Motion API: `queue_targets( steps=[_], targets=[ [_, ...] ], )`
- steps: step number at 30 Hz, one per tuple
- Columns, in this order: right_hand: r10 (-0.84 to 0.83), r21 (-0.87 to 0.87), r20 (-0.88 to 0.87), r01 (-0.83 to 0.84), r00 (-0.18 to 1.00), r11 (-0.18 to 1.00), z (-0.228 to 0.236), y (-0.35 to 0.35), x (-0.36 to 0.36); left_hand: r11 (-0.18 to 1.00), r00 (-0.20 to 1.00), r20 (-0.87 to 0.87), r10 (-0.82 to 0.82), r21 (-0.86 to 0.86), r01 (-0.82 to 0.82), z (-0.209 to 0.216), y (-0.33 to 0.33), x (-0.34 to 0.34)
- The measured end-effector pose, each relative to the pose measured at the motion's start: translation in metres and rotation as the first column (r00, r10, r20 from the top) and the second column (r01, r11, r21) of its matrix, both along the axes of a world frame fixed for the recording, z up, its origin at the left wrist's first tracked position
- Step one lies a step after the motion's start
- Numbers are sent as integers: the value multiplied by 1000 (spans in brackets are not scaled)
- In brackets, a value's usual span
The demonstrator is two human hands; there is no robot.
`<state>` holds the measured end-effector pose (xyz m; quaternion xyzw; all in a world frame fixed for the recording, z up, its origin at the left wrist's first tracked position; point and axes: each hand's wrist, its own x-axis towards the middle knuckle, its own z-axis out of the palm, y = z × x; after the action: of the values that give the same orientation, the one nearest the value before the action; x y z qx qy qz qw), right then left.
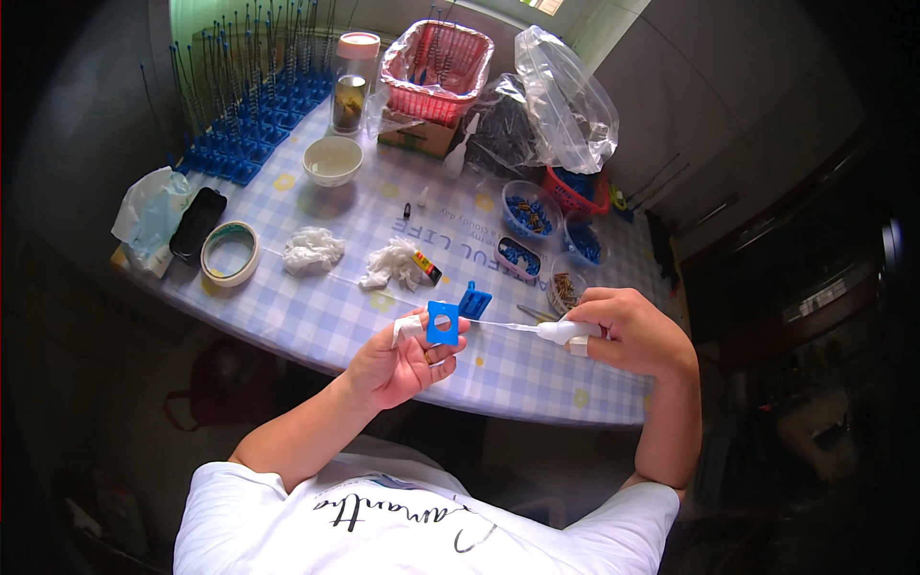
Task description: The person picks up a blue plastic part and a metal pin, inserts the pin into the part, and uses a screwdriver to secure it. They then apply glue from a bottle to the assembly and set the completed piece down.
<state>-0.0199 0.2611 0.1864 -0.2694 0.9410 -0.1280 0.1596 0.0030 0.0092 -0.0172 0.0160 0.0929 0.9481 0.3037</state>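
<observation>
My left hand holds up a small blue square plate with a round hole, pinched at its edge above the table's front. White tape wraps one of its fingers. In my right hand is a white squeeze bottle, gripped on its side. Its long thin nozzle points left and reaches close to the blue plate; whether the tip touches cannot be made out. Just behind the plate, another blue plastic part rests on the checked tablecloth. White tape also shows on a right-hand finger.
Crumpled tissue with a small glue tube, a tape roll and a bowl lie leftward. Containers of small blue parts stand right. Behind are a jar, a red basket and blue bases with upright springs.
</observation>
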Motion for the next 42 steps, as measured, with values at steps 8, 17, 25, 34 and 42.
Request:
queue_targets(
  steps=[8, 17, 25, 34, 42],
  targets=[
    [67, 1, -36, -67, 997, 998, 9, -7, 5, 999, 1000, 4, 26, 44, -26, 1, 1, -3],
    [123, 121, -23, -119, 992, 985, 23, -25, 5, 996, 1000, 2, 11, 85, -11, 4, 2, -1],
    [186, 95, -82, -178, 979, 979, 18, -26, 1, 998, 1000, 4, 1, 59, -1, 4, 2, -1],
    [156, 221, -11, -149, 988, 964, 28, -37, 0, 999, 1000, -3, 4, 45, -4, 2, 2, -1],
    [168, 249, -4, -161, 986, 955, 30, -41, 0, 999, 1000, -6, 9, 34, -9, 4, 2, -1]
  ],
)
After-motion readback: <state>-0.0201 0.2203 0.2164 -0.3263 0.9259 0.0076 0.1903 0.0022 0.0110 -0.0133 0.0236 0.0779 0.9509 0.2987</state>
